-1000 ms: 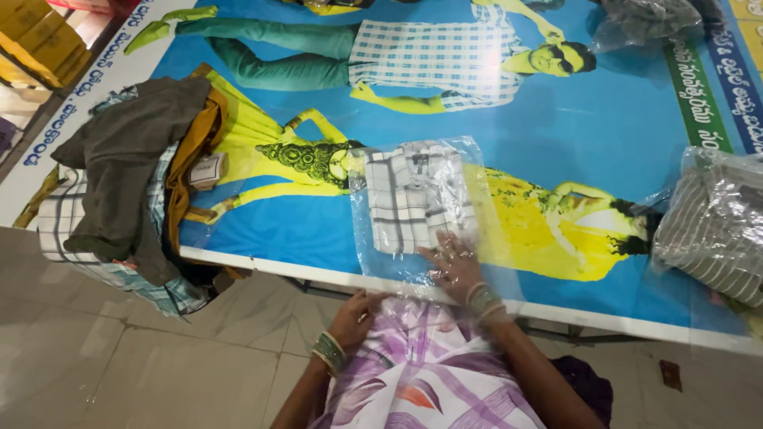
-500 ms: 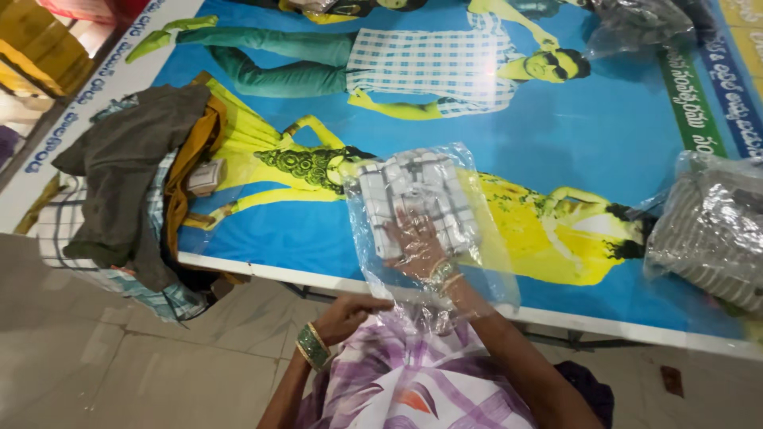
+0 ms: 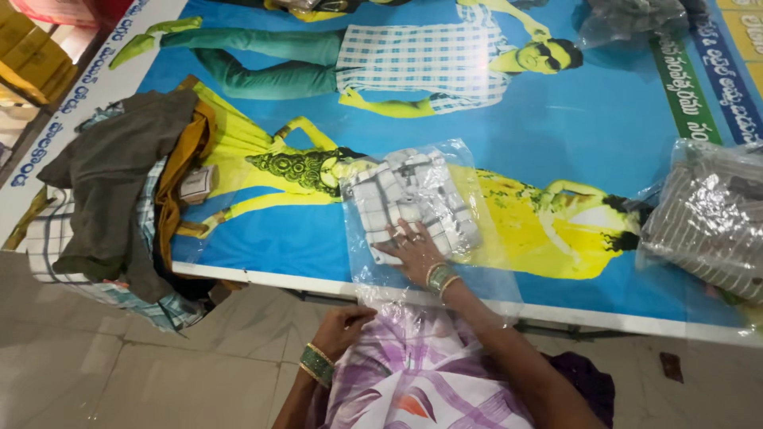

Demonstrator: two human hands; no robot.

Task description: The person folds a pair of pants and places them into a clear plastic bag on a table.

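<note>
A folded white-and-grey checked shirt [image 3: 409, 202] lies inside a clear plastic bag [image 3: 469, 171] on a table covered by a bright blue and yellow printed banner [image 3: 612, 135]. My right hand [image 3: 413, 250] lies flat on the near end of the shirt, fingers spread, with bangles at the wrist. My left hand [image 3: 346, 322] is curled below the table's front edge, at the bag's loose open end, which hangs over the edge toward my lap.
A heap of loose clothes [image 3: 111, 191], grey, mustard and checked, spills over the table's left edge, with a small box [image 3: 197, 184] beside it. A bagged striped garment [image 3: 707, 226] sits at the right, another bag [image 3: 628, 20] at the back. Yellow boxes [image 3: 24, 59] stand far left.
The bagged shirt has slid farther onto the table, away from me. My right hand went with it and now lies flat on its near end. My left hand stayed near the edge.
</note>
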